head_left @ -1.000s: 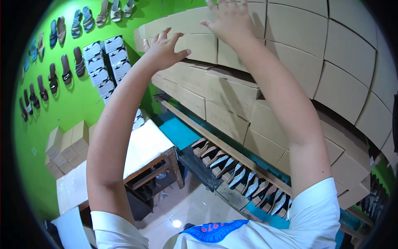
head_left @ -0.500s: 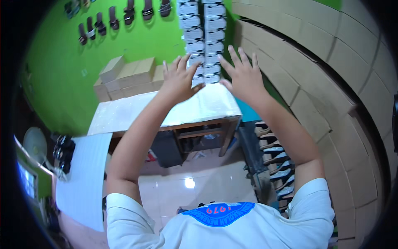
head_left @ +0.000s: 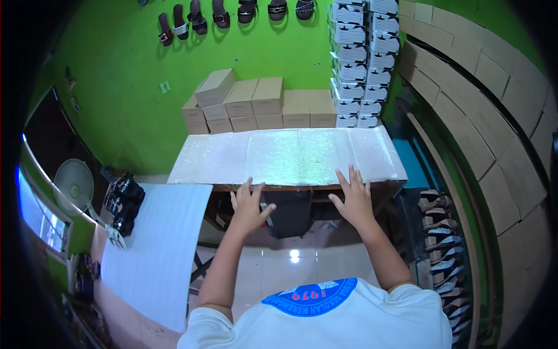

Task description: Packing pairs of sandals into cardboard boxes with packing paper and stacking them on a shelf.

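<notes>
My left hand (head_left: 249,208) is held out in the air with its fingers spread, in front of the near edge of a table (head_left: 229,154) with a shiny pale cover. Nothing is in it. To its right my right hand (head_left: 353,198) is stretched out the same way, palm away from me and fingers apart, also holding nothing. Neither hand visibly touches anything; both appear against the table's front edge. Below that edge, between the hands, stands a dark grey box-like thing (head_left: 289,214).
Brown cardboard boxes (head_left: 267,96) and tall stacks of white boxes (head_left: 349,53) stand along the table's back. Sandals (head_left: 221,14) hang on the green wall. Left are a white-covered table (head_left: 157,250), black shoes (head_left: 125,200) and a fan (head_left: 74,180). Shoes on a rack (head_left: 444,250) and stacked cartons (head_left: 482,134) line the right.
Both my hands have lowered from over the far part of the table to its near edge. The view has shifted left, showing more of the wall and boxes. Both hands stay spread.
</notes>
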Action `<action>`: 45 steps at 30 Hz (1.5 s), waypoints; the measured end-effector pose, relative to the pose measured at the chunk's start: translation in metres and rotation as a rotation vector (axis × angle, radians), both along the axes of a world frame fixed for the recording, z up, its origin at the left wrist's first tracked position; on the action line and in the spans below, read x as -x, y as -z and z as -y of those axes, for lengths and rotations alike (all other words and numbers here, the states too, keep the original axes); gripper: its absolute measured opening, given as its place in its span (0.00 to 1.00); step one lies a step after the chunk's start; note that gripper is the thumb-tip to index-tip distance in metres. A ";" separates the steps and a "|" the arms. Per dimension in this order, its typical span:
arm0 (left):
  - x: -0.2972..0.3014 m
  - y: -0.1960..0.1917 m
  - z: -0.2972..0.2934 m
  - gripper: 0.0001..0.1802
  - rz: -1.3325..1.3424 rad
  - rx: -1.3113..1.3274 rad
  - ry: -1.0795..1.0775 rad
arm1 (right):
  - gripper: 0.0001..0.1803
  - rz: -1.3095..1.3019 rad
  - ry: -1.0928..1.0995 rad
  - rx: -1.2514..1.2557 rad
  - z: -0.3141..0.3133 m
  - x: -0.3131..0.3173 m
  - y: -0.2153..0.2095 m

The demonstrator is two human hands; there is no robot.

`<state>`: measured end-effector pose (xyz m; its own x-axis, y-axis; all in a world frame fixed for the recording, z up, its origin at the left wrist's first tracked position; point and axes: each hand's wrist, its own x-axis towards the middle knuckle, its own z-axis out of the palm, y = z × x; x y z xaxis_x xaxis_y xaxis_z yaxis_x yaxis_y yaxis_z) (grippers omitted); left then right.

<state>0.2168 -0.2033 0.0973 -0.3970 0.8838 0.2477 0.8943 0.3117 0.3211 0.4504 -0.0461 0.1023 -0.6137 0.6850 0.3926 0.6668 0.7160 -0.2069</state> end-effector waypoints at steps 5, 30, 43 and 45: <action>0.034 0.047 -0.006 0.37 0.145 0.049 0.029 | 0.37 0.077 0.033 0.167 0.005 0.043 0.038; 0.248 0.075 -0.258 0.36 0.244 -0.070 -0.046 | 0.41 0.183 -0.208 0.282 -0.255 0.293 0.056; 0.341 0.058 -0.387 0.43 -0.043 0.056 -0.255 | 0.42 0.208 0.003 0.239 -0.319 0.427 0.034; 0.342 0.058 -0.389 0.43 -0.004 0.049 -0.239 | 0.42 0.171 0.016 0.285 -0.326 0.432 0.041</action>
<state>-0.1248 0.1855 0.0395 -0.5954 0.7757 0.2092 0.7945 0.5299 0.2967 0.0180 0.2802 0.0616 -0.6423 0.7627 0.0760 0.7201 0.6344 -0.2810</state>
